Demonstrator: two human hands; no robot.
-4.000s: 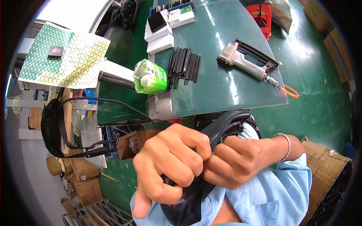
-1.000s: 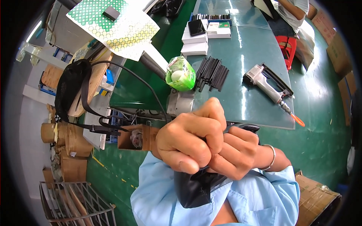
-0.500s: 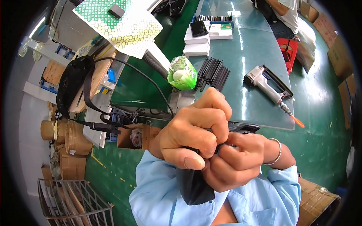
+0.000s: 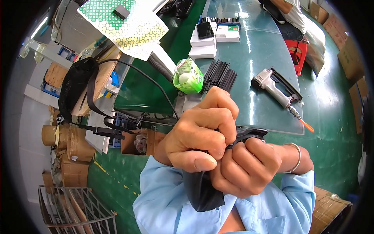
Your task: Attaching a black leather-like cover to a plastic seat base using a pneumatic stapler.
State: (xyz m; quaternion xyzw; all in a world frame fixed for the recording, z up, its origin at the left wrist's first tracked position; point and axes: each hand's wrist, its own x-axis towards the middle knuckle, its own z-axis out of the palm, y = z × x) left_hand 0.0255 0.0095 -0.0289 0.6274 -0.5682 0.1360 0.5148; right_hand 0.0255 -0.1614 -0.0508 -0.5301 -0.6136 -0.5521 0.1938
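Observation:
Both my hands are closed close together in front of my chest. My left hand is clenched, with its thumb pressed along the curled fingers. Touching it on the right and slightly lower is my right hand, also in a fist, with a light bracelet on the wrist. Between them they grip a thin, shiny black sheet of soft material. One part hangs below my left hand, and another fold shows behind my right hand. The stretch inside my fists is hidden.
Beyond my hands, the green table holds a nail gun, a bundle of black strips, a green packet and white boxes. A red stool and another person are at the far right. A metal rack stands lower left.
My right hand has shifted slightly right, and its fingers have curled tighter. More of the black sheet's fold shows behind it. My left hand is nearly where it was.

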